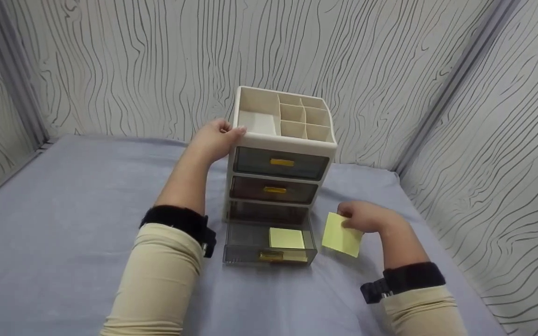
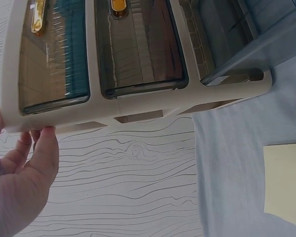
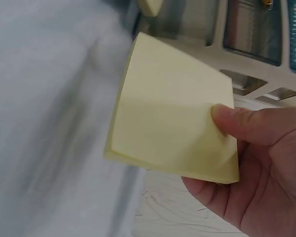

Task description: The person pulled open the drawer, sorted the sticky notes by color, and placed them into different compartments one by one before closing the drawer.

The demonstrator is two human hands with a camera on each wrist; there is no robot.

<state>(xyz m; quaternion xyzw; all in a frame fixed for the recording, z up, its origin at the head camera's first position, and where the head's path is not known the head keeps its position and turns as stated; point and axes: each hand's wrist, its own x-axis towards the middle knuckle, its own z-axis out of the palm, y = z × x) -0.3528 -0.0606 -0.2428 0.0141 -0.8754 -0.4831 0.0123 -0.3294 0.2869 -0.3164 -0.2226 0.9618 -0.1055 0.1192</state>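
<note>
My left hand (image 1: 215,140) grips the upper left edge of a cream desktop drawer organizer (image 1: 290,143), thumb at the front corner. Its lowest drawer (image 1: 245,237) is pulled out, grey and see-through, with a pale yellow sticky note pad (image 1: 286,238) inside at the right. To the right of that drawer, my right hand (image 1: 367,217) holds another yellow sticky note pad (image 1: 342,234). In the right wrist view the thumb presses on the face of this pad (image 3: 172,108) and the fingers lie behind it.
The organizer's top tray (image 1: 259,122) has one large and several small compartments. Two shut drawers (image 1: 282,168) with amber handles sit above the open one. A pale yellow square-edged piece (image 2: 286,182) shows on the lilac cloth (image 1: 77,224). Wood-patterned walls (image 1: 147,60) stand around.
</note>
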